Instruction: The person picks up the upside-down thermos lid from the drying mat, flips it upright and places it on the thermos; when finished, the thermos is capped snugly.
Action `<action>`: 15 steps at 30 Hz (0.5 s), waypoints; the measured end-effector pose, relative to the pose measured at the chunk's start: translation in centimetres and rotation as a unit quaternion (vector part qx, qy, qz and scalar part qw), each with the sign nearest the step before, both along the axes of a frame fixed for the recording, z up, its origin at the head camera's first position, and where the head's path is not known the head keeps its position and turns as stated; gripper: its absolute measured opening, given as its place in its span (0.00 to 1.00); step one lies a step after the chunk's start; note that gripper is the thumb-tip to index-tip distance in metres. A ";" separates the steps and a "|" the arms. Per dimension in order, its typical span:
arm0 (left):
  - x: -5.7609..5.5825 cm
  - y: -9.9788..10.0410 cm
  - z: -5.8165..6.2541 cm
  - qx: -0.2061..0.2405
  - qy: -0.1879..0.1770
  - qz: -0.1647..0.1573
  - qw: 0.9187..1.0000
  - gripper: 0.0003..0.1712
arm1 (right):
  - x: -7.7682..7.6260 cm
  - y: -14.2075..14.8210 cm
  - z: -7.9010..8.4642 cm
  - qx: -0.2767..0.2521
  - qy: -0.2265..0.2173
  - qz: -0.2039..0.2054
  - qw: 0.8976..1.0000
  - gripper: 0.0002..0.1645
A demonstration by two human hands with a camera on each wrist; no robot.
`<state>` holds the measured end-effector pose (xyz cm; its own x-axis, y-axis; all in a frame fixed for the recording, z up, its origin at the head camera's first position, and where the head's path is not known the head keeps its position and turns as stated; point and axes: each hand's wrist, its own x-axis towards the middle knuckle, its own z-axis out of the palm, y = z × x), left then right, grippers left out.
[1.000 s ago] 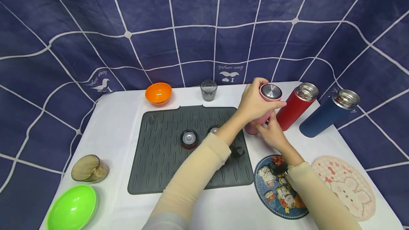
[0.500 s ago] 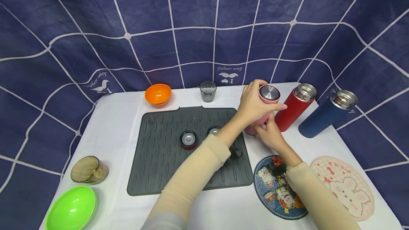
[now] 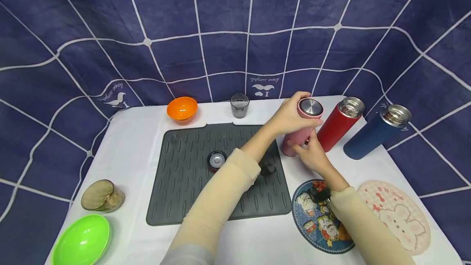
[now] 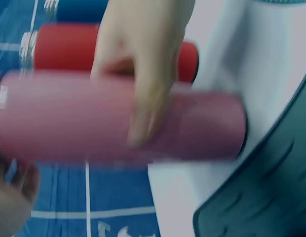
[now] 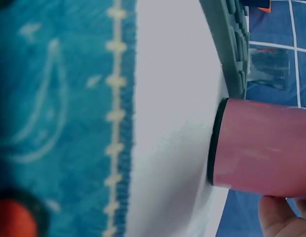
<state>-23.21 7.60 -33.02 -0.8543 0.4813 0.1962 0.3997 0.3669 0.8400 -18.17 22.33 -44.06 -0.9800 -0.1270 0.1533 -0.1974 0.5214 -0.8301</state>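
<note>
Pink flask [image 3: 299, 136] just right of mat [image 3: 184, 179], left hand [image 3: 290, 117] with fingers wrapped round flask's upper end, right hand [image 3: 310, 154] with fingers gripping its lower body, red flask [image 3: 335, 128] and blue flask [image 3: 368, 137] farther right of mat, lid [image 3: 216, 160] on mat, glass [image 3: 239, 107] behind mat

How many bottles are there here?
3: a pink bottle, held by the left hand and right hand; a red bottle just right of it; a blue bottle farthest right.

Flat white table [image 3: 128, 142]. Dark-blue fabric backdrop [image 3: 225, 9], white-gridded, creased, stands behind the table and along its left and right sides. White printed moustache motif [image 3: 263, 87] just above table's back edge. Light over table: bright, diffuse.
</note>
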 end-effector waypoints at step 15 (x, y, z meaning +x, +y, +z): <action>-0.5 0.4 -0.9 0.015 0.035 0.005 0.999 0.42 | 0.1 -1.3 1.0 0.024 0.055 -0.110 0.992 0.40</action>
<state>-23.74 7.99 -33.95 -0.8430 0.4653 0.2700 0.4539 0.3458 0.8212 -18.11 21.04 -43.05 -0.9622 0.0790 0.2605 -0.1625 0.6010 -0.7826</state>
